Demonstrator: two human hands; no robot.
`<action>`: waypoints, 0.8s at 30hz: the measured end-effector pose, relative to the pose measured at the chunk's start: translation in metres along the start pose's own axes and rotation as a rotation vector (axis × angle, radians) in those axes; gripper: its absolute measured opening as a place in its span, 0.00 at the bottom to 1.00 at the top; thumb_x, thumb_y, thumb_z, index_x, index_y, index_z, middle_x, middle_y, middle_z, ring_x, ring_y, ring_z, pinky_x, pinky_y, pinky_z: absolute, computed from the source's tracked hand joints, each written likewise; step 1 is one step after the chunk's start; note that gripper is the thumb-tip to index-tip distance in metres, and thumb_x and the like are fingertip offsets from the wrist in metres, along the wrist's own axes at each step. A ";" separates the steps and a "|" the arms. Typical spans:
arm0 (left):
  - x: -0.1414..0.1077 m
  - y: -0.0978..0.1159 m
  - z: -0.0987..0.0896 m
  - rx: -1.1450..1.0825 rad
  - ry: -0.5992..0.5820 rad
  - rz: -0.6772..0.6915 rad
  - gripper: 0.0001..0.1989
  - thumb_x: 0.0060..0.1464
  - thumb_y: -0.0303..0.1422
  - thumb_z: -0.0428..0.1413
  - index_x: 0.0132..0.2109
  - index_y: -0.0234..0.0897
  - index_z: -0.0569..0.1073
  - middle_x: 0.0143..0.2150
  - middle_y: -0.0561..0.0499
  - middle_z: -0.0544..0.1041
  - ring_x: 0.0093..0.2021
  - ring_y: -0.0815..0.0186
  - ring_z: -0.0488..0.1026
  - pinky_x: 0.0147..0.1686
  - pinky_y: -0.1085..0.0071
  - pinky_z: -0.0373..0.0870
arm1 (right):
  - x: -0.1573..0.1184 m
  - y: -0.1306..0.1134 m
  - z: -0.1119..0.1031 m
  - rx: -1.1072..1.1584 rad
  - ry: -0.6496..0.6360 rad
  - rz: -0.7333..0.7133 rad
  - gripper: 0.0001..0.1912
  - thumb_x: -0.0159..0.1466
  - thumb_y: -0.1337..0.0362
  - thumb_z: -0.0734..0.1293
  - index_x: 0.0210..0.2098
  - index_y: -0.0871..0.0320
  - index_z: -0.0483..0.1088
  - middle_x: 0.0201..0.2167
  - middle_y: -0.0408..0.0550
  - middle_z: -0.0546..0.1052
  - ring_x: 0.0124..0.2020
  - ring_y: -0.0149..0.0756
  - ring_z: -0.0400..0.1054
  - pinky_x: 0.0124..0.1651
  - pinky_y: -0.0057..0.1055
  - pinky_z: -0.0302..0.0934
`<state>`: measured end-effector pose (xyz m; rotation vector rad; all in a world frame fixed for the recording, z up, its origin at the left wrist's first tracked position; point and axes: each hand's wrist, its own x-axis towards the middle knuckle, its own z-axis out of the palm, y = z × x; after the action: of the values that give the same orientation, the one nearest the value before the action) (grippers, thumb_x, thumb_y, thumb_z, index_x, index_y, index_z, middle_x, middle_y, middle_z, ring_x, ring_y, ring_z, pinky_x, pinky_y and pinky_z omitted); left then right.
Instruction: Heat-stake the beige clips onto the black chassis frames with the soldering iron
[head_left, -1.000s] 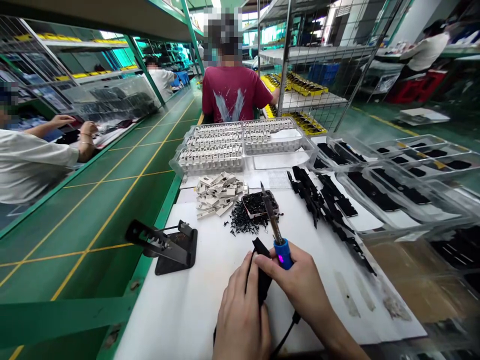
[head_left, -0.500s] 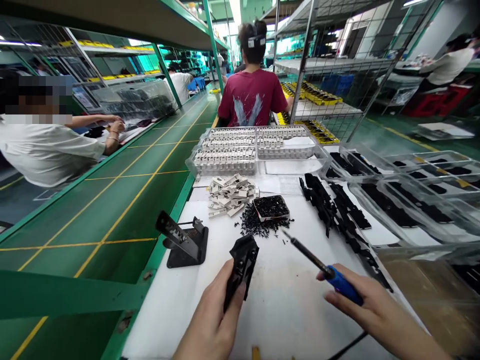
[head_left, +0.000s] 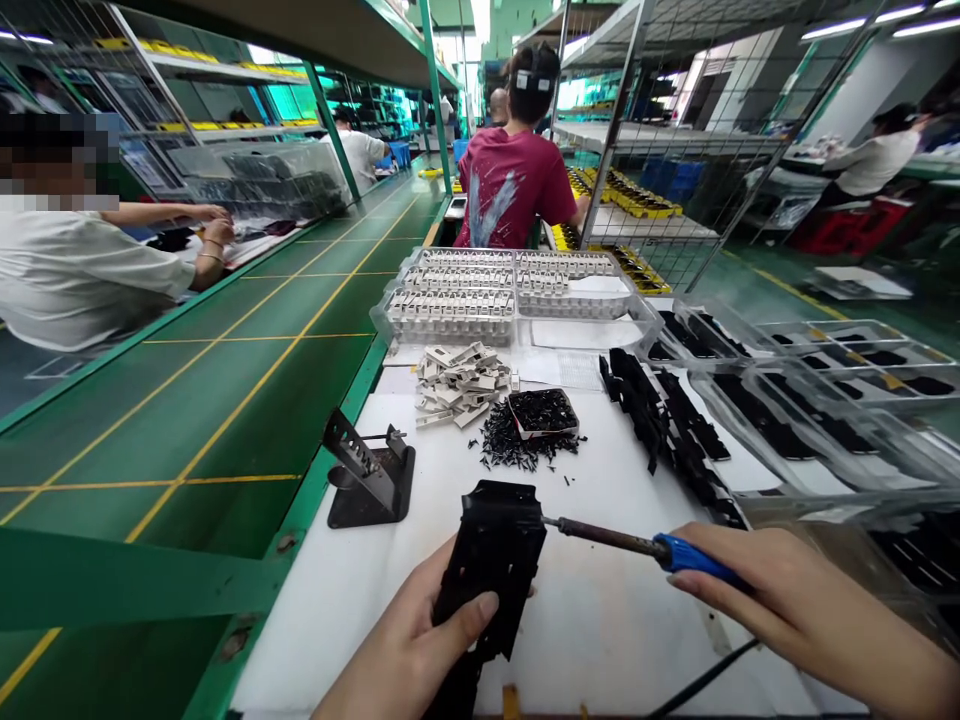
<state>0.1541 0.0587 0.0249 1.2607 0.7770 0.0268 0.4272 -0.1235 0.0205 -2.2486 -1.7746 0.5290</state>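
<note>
Okay, your left hand (head_left: 409,660) has a firm hold on a flat, black moulded plastic part (head_left: 487,560), which stands up above the white surface (head_left: 360,620), its fingers (head_left: 480,610) closed around the lower end. The fingers (head_left: 697,580) of your right hand (head_left: 795,600) wrap the blue-handled soldering iron (head_left: 697,555), whose slim metal shaft runs nearly level to the part's right edge; whether the tip touches is hidden. Keep the part steady and that hot tip well clear of your left fingers; a light touch should suit plastic best.

Ahead on the surface, a black iron stand (head_left: 371,480) sits empty near the edge, beside a heap of beige pieces (head_left: 457,385) and a small tray of black bits (head_left: 544,412). Clear plastic trays (head_left: 450,300) lie beyond. A green conveyor belt (head_left: 225,400) runs along your left, with a co-worker in a red T-shirt (head_left: 517,190) ahead.
</note>
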 end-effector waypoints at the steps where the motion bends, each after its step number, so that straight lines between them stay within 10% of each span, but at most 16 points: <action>1: 0.000 -0.001 -0.001 0.001 -0.006 -0.002 0.34 0.54 0.48 0.56 0.64 0.40 0.59 0.58 0.48 0.71 0.56 0.63 0.68 0.53 0.74 0.66 | 0.000 0.000 -0.001 0.007 -0.018 0.011 0.24 0.67 0.45 0.54 0.38 0.53 0.74 0.31 0.41 0.77 0.30 0.27 0.72 0.33 0.25 0.58; 24: 0.009 -0.010 -0.010 -0.134 -0.094 -0.013 0.23 0.53 0.42 0.58 0.55 0.39 0.68 0.52 0.48 0.77 0.53 0.60 0.73 0.52 0.70 0.70 | 0.003 -0.001 -0.014 0.047 -0.185 0.053 0.20 0.67 0.47 0.57 0.36 0.54 0.71 0.32 0.42 0.75 0.32 0.27 0.69 0.35 0.25 0.54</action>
<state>0.1515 0.0675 0.0111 1.1222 0.6907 0.0084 0.4328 -0.1200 0.0333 -2.2846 -1.7694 0.8048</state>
